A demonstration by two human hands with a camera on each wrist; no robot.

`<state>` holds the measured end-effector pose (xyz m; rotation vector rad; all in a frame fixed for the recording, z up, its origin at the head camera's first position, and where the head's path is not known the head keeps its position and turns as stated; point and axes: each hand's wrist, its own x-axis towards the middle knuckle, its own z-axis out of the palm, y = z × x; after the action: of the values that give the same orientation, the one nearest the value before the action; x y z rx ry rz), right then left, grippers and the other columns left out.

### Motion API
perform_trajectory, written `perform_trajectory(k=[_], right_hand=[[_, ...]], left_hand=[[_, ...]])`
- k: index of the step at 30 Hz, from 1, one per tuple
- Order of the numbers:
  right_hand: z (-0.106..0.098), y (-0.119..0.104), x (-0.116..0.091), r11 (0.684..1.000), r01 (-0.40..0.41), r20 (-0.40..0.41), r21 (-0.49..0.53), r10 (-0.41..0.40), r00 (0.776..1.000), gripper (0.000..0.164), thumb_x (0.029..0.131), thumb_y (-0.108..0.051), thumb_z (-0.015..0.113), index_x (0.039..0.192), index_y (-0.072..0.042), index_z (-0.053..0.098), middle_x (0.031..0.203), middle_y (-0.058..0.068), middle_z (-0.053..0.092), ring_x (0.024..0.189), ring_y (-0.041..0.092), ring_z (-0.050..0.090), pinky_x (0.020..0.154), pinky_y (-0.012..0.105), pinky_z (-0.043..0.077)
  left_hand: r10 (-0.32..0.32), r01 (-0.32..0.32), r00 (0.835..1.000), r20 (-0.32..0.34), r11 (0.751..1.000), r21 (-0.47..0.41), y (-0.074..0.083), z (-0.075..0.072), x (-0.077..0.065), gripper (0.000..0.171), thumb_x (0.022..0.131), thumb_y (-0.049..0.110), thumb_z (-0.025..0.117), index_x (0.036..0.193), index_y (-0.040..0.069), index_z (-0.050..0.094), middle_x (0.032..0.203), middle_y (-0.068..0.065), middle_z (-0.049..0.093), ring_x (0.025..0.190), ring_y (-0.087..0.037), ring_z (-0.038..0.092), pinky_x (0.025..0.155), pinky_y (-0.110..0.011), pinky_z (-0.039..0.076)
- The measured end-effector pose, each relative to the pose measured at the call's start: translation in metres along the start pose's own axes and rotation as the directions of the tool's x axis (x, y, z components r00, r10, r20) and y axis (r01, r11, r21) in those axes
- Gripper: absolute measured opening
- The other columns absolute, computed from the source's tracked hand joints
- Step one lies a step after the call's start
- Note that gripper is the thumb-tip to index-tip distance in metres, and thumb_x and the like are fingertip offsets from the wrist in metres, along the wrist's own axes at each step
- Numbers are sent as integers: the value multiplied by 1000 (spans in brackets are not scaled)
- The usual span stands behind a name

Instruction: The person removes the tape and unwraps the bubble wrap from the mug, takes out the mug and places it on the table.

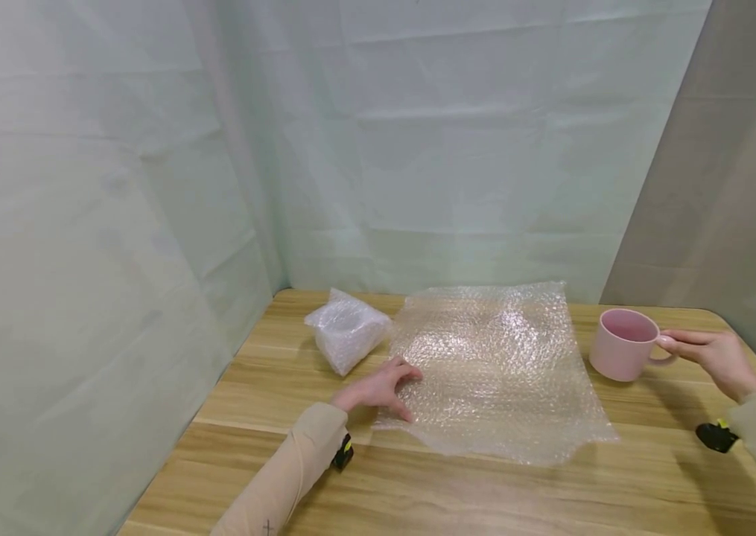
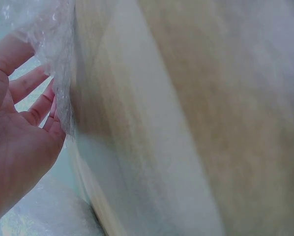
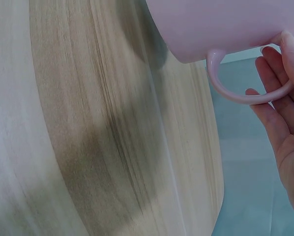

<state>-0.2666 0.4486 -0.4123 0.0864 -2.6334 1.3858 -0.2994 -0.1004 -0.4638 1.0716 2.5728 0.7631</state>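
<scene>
A pink mug (image 1: pixel 622 350) is at the right end of the table, its mouth facing up. My right hand (image 1: pixel 718 359) holds it by the handle (image 3: pixel 230 93), thumb on top and fingers at the loop. Whether the mug's base touches the table I cannot tell. A sheet of bubble wrap (image 1: pixel 491 372) lies spread flat in the middle. On its left edge rests my left hand (image 1: pixel 380 387), thumb and fingers spread apart; in the left wrist view the fingertips meet the sheet's edge (image 2: pixel 63 93).
A bubble-wrapped bundle (image 1: pixel 347 335) sits behind and left of my left hand, its contents blurred by the wrap. The wooden table (image 1: pixel 270 439) has rounded back corners. Pale curtains (image 1: pixel 458 149) hang right behind it and along its left side.
</scene>
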Motion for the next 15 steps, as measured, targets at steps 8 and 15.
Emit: perform_trajectory(k=[8, 15], right_hand=[[0, 7, 0, 1000, 11, 4, 24, -11, 1000, 20, 85, -21, 65, 103, -13, 71, 85, -26, 59, 79, -14, 49, 61, 9, 36], [2, 11, -1, 1000, -1, 9, -9, 1, 1000, 25, 85, -25, 65, 105, -11, 69, 87, -25, 59, 80, -15, 48, 61, 11, 37]], left_hand=[[-3, 3, 1000, -1, 1000, 14, 1, 0, 0, 72, 62, 29, 83, 123, 10, 50, 112, -1, 40, 105, -16, 40, 92, -28, 33], [17, -17, 1000, -6, 1000, 20, 0, 2, 1, 72, 62, 28, 83, 123, 8, 50, 110, -1, 40, 103, -17, 40, 91, -27, 34]])
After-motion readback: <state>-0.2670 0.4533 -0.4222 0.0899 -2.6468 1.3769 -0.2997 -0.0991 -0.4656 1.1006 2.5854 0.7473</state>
